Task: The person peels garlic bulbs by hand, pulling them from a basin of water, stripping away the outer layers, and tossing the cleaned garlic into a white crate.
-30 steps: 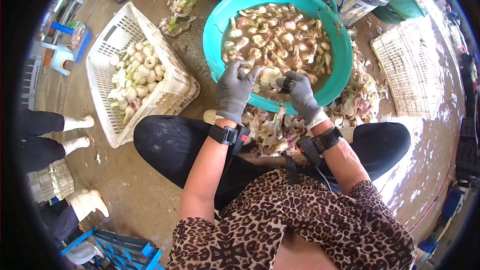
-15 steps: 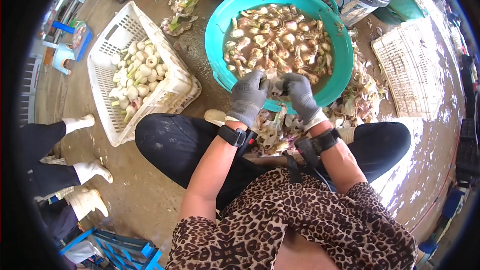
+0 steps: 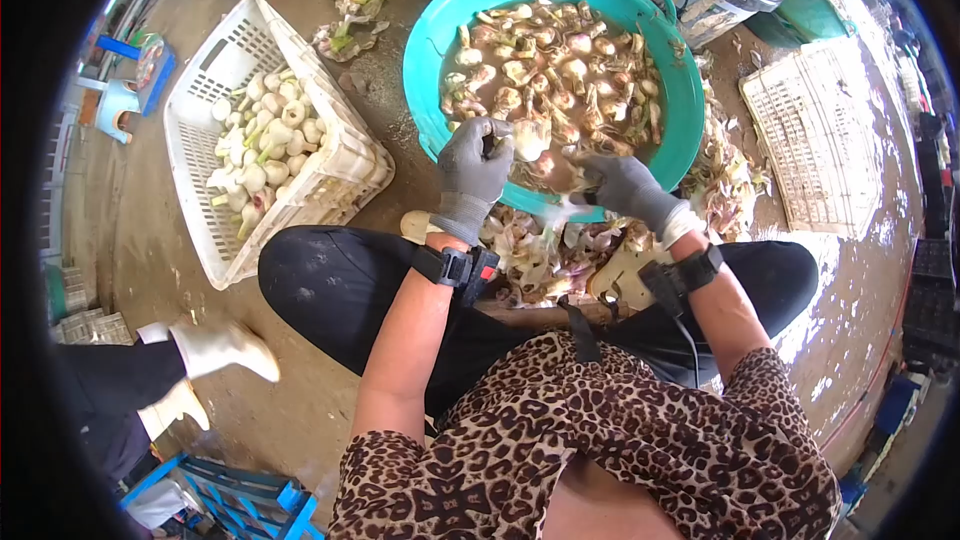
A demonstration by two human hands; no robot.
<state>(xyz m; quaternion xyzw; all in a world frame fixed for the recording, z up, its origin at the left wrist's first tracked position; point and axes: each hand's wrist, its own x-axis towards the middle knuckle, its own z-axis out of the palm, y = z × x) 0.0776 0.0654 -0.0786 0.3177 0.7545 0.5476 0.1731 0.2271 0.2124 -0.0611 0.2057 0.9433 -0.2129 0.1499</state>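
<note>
- My left hand (image 3: 473, 172), in a grey glove, is closed around a pale bulb (image 3: 528, 137), fingers wrapped over its near side and holding it just above the near rim of the teal basin (image 3: 425, 40).
- My right hand (image 3: 628, 190), gloved the same, is curled shut beside it; something thin sticks out of the fist towards the bulb, perhaps a small knife or a strip of skin, but the blur keeps me from telling which.
- The two hands are near each other, not touching.
- The basin holds muddy water crowded with unpeeled bulbs and roots.
- Peelings (image 3: 545, 250) lie heaped on the ground between the basin and my knees.
- To my left a white plastic crate (image 3: 215, 70) sits tilted on the wet floor, with cleaned white bulbs (image 3: 265, 135) piled inside.
- A person's white boot (image 3: 222, 347) stands at the lower left.
</note>
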